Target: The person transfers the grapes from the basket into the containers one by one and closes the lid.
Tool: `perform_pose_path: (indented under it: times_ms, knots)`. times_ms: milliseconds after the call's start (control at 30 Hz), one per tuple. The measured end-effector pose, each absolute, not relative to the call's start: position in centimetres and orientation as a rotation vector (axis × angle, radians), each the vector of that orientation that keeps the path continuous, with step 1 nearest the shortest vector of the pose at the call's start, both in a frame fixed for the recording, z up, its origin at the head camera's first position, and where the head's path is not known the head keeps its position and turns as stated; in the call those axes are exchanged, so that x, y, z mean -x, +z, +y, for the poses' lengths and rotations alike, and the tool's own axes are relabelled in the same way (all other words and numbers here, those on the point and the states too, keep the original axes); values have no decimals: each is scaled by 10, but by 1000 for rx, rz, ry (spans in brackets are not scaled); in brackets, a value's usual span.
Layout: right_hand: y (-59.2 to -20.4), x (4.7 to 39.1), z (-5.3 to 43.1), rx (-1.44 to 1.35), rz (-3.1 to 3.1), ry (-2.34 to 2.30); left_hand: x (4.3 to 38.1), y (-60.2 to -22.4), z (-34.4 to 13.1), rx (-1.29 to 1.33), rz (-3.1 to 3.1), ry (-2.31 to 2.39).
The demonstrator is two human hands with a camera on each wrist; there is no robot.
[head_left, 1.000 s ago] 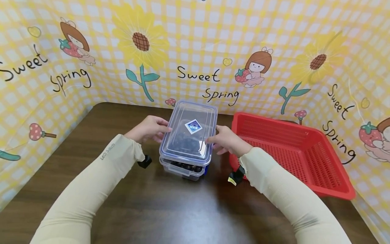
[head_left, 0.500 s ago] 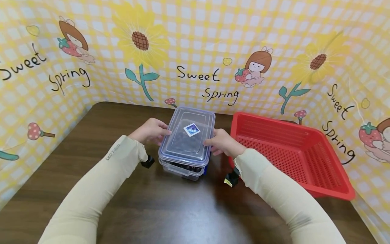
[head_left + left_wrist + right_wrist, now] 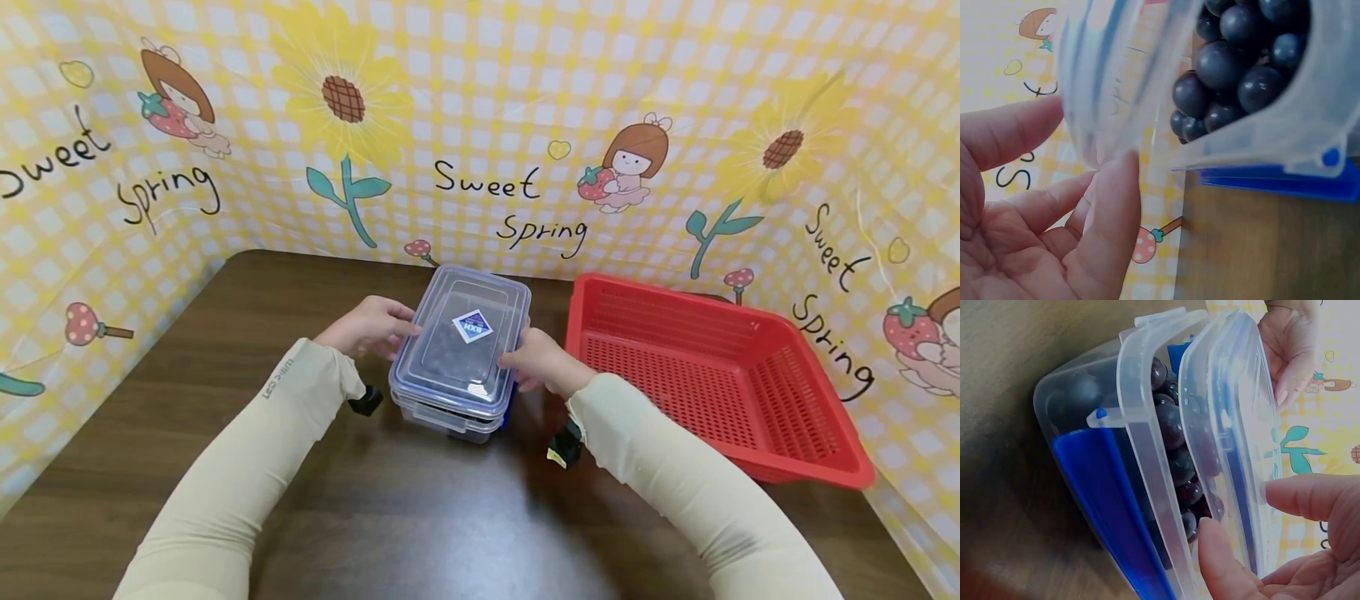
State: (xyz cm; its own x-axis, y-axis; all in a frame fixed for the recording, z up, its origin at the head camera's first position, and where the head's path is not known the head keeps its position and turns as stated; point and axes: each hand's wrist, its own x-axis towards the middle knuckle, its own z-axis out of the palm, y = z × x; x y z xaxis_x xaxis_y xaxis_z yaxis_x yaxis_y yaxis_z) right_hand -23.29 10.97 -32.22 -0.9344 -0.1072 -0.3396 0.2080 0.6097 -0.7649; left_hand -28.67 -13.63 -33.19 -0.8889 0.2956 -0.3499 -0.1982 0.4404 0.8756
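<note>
A clear lid (image 3: 442,358) with a blue seal and a diamond-shaped sticker lies slightly tilted over a clear plastic container (image 3: 442,419). Dark round grapes (image 3: 1229,69) fill the container and show through the gap beneath the lid. My left hand (image 3: 371,327) pinches the lid's left edge, thumb above and fingers below. On the opposite edge, my right hand (image 3: 551,362) pinches the lid the same way. A blue latch (image 3: 1110,506) hangs folded down along the container's side.
To the right stands a red perforated basket (image 3: 817,425), close beside my right forearm. The brown wooden table (image 3: 315,500) runs back to a yellow checked cloth (image 3: 480,100) that encloses its far side and both sides.
Both hands have lowered the lid toward the container, its far end coming down and slightly nearer. The gap at the front has narrowed, so fewer grapes show there.
</note>
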Motion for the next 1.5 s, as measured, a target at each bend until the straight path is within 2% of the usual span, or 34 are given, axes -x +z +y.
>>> perform_pose_path:
  times_ms: [900, 1300, 1500]
  knots:
    - [-336, 231, 107, -10, 2539, -1066, 282, -342, -122, -26, 2305, 1338]
    - [-346, 219, 100, -5, 2664, -938, 283, -343, -118, -12, 2365, 1238]
    - [-351, 213, 100, -24, 2659, -1017, 282, -343, -118, -19, 2365, 1244]
